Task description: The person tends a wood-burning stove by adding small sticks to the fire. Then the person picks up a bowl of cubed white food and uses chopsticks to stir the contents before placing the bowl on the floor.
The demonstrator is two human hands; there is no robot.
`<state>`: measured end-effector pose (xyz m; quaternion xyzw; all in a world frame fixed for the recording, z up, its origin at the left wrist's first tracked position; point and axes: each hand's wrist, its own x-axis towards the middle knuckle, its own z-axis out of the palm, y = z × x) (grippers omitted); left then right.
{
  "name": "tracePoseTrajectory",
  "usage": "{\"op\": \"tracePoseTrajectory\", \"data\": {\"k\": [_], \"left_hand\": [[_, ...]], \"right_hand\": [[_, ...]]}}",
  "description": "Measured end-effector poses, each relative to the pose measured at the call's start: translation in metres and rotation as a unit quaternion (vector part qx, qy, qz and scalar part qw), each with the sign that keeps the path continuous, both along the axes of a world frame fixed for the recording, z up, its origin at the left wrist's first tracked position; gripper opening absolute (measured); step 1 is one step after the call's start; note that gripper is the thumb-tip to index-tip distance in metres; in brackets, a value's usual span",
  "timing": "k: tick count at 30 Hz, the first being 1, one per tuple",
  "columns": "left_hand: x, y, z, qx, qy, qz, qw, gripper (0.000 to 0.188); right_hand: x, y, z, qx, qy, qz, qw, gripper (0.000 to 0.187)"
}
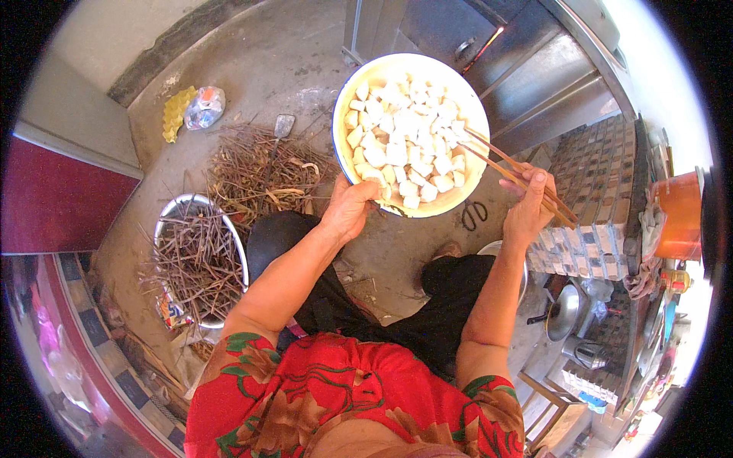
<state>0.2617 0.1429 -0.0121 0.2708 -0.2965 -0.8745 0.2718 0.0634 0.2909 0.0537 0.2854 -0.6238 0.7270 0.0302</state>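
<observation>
A wide enamel basin (475,164), pale yellow inside with a blue rim, is held up in front of me, slightly tilted. White cut chunks of food (397,145) fill much of it; their exact kind I cannot tell. My left hand (351,206) grips the near left rim, thumb on the inside. In my right hand (528,202) is a pair of wooden chopsticks (500,162), their tips reaching over the basin's right side to the edge of the chunks.
Dry twigs fill a white-rimmed tub (246,263) at left; more twigs (263,172) lie beyond with a small shovel (284,126). Black-handled scissors (474,217) lie on the floor below the basin. A tiled brick stove (588,191) stands right, metal cabinets (527,76) behind.
</observation>
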Motion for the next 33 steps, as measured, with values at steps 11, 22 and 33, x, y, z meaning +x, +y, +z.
{"op": "tracePoseTrajectory", "data": {"k": [11, 22, 33], "left_hand": [[0.001, -0.002, -0.006, -0.027, -0.026, -0.032, 0.999, 0.057], [0.002, -0.005, -0.01, -0.019, -0.047, -0.033, 0.998, 0.055], [0.0, -0.008, -0.002, 0.003, -0.025, -0.001, 1.0, 0.058]], "right_hand": [[0.008, -0.023, -0.029, -0.031, -0.092, 0.068, 0.993, 0.024], [0.022, -0.036, -0.034, -0.048, -0.086, 0.136, 0.986, 0.025], [0.045, -0.026, -0.025, 0.085, 0.142, 0.229, 0.959, 0.03]]}}
